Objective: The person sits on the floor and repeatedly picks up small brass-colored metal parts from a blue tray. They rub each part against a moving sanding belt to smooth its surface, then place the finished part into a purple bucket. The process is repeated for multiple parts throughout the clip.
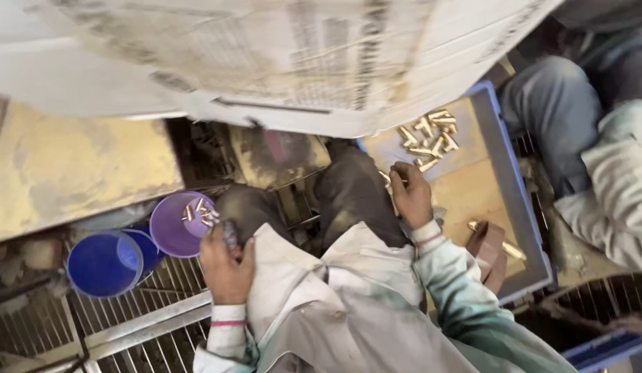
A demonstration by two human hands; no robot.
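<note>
My left hand (225, 266) hangs beside my knee, fingers curled around a small dark object, just below a purple bowl (170, 233) that holds a few small brass pieces (200, 211). My right hand (410, 193) rests on the near edge of a blue tray (518, 200) lined with brown board, fingertips pinched on a small brass piece. A loose heap of brass cylinders (428, 138) lies on the tray just beyond that hand. My dark trousers and pale, stained shirt fill the middle.
A blue bowl (103, 264) sits left of the purple one on a metal grating (148, 318). A large newspaper sheet (265, 55) hangs across the top. A yellowed board (72, 169) lies at left. Another person (597, 152) sits at right.
</note>
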